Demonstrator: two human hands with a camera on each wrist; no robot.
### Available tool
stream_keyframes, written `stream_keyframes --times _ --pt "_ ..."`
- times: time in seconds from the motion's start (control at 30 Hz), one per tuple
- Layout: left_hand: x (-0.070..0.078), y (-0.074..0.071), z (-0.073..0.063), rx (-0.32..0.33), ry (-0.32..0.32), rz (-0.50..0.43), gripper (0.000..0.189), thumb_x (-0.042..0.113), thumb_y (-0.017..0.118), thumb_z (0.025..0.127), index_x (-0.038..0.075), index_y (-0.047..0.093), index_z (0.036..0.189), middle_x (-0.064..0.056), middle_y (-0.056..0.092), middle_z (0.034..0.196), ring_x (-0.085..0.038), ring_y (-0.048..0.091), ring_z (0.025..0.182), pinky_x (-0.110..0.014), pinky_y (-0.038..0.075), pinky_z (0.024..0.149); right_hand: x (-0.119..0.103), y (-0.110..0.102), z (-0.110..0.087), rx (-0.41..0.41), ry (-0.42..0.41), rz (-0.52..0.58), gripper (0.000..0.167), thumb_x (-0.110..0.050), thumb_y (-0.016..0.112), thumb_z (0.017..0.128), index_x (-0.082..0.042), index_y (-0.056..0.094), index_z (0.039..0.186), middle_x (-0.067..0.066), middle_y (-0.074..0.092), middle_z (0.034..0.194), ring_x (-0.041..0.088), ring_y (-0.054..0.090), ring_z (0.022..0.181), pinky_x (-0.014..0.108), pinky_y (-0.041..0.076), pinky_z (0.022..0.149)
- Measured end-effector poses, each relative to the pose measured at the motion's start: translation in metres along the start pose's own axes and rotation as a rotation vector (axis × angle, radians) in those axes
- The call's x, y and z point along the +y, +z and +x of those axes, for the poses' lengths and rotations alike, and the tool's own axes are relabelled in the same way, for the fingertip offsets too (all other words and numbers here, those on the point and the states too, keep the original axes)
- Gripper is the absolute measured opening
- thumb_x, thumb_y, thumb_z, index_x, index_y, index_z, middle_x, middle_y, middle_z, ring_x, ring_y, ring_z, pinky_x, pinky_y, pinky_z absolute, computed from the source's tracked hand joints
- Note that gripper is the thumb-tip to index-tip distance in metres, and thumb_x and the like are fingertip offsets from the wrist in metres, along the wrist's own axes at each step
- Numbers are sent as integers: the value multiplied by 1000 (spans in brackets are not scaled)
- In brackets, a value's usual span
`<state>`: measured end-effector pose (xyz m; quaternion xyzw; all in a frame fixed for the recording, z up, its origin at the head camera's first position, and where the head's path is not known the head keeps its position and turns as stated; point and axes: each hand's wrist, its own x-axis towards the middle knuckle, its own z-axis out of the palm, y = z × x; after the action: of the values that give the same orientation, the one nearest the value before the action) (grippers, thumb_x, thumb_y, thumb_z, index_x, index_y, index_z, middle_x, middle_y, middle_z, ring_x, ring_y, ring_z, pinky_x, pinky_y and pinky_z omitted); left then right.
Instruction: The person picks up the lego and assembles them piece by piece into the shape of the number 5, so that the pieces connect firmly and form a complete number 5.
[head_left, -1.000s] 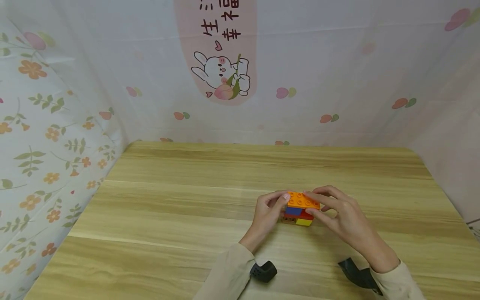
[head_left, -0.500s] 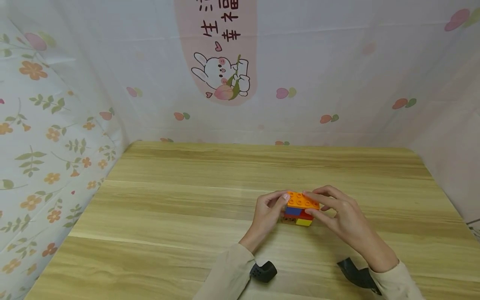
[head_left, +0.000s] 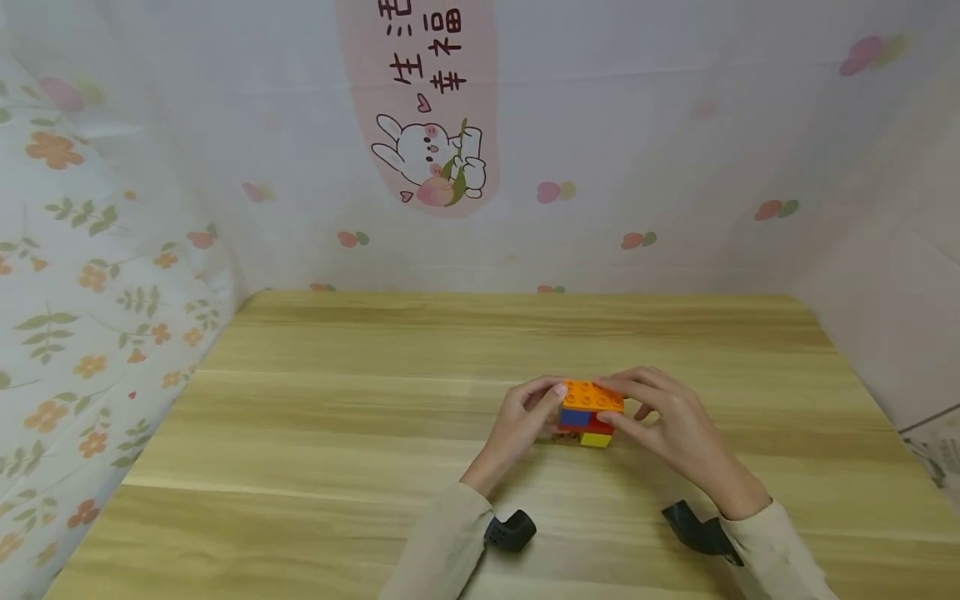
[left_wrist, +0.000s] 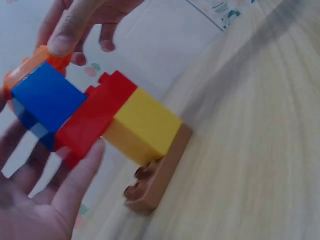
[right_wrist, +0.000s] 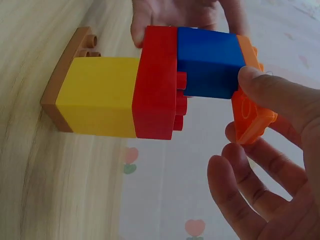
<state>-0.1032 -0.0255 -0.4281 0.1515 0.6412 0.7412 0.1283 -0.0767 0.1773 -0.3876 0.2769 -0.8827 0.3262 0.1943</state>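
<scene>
A tower of toy building bricks stands on the wooden table, upright in the head view. Its lowest part is a thin brown plate (left_wrist: 162, 175), studs showing at one end. A yellow brick (right_wrist: 97, 95) sits on that, then a red brick (right_wrist: 156, 82), then a blue brick (right_wrist: 207, 60). An orange studded plate (head_left: 588, 396) caps it, overhanging the blue brick. My left hand (head_left: 517, 421) holds the tower's left side, around the blue and red bricks, its thumb at the orange plate's corner. My right hand (head_left: 678, 425) pinches the orange plate's right end between thumb and fingers.
The wooden table (head_left: 337, 433) extends widely to the left of the hands. A printed curtain (head_left: 637, 150) hangs behind it. A black curved piece sits at each wrist: one by the left sleeve (head_left: 512, 531), one by the right sleeve (head_left: 701, 533).
The head view has shifted slightly, so table, tower and hands all appear a little further left. Both hands keep the same hold on the bricks.
</scene>
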Motion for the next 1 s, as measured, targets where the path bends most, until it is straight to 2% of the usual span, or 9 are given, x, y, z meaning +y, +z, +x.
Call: stream_keyframes --times 0.17,0.23,0.3,0.4,0.5,0.6,0.7,0.77,1.0 --pt "-7 -12 5 -62 4 40 52 42 29 101 6 52 131 -9 53 126 -27 50 115 -48 46 86 -1 -3 0 -22 1 -38 52 -5 80 69 -7 63 118 5 61 107 14 56 79 20 48 52" --pt "-3 -20 4 -67 74 104 63 50 20 100 6 48 134 -10 49 131 -30 43 122 -50 43 91 0 -8 -2 -38 -3 -36 62 -7 80 71 -8 56 128 8 56 118 16 56 86 22 50 55" --pt "2 -30 1 -48 193 239 66 54 18 98 6 46 135 -11 47 134 -30 40 124 -51 40 93 0 -15 -5 -35 -24 -46 68 -17 78 75 -9 48 136 9 49 129 18 54 97 21 50 62" --pt "9 -46 -6 -32 430 602 68 58 27 95 7 40 140 -11 41 139 -27 36 127 -49 37 97 0 -25 -12 0 -103 -94 75 -40 69 83 -5 38 141 13 37 141 25 45 116 19 42 88" --pt "15 -57 -13 -41 693 1028 79 60 50 86 7 35 142 -12 33 144 -26 29 132 -47 29 104 -1 -28 -21 58 -265 -164 82 -53 55 86 8 35 138 22 37 140 33 38 122 24 23 106" --pt "17 -64 -15 -129 840 1324 107 63 67 72 8 17 148 -16 18 150 -31 16 138 -52 15 108 3 -22 -29 111 -435 -190 83 -49 55 88 18 32 131 31 38 134 40 35 123 35 18 110" --pt "15 -65 -14 -248 808 1503 129 66 72 62 17 -8 149 -16 -1 154 -33 1 139 -58 2 106 12 -10 -38 117 -498 -212 85 -49 55 88 20 29 130 35 36 132 44 30 125 43 15 110" --pt "12 -64 -10 -312 772 1557 134 68 71 60 21 -20 146 -15 -10 153 -33 -4 139 -59 -1 105 18 -1 -43 102 -493 -234 89 -52 55 87 19 27 132 36 34 132 45 27 127 45 13 110" --pt "8 -56 6 -350 819 1612 140 74 68 57 13 -22 145 -13 -3 154 -29 -3 140 -59 -1 106 32 11 -50 -42 -332 -320 94 -59 48 86 12 19 140 31 21 144 43 17 133 47 10 109"
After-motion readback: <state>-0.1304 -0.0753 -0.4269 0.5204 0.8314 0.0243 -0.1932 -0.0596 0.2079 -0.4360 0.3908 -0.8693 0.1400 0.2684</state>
